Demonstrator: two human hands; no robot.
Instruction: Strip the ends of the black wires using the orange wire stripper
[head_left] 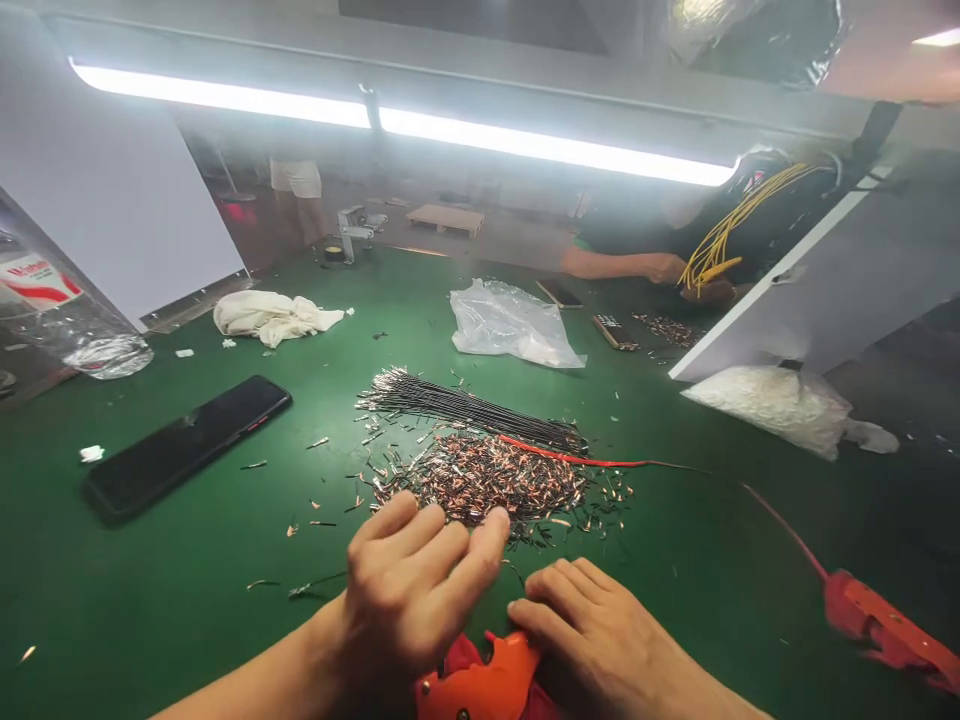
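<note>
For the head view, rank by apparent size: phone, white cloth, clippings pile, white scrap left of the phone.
1. Clippings pile
2. Phone
3. White cloth
4. White scrap

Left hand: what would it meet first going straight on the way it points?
The left hand would likely meet the wire scraps first, though its height above the green table is unclear.

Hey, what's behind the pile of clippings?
Just behind the pile lie black wires, with a red strip along the pile's far edge. Farther back is a plastic bag. Any wire ends beneath the pile would be hidden.
</note>
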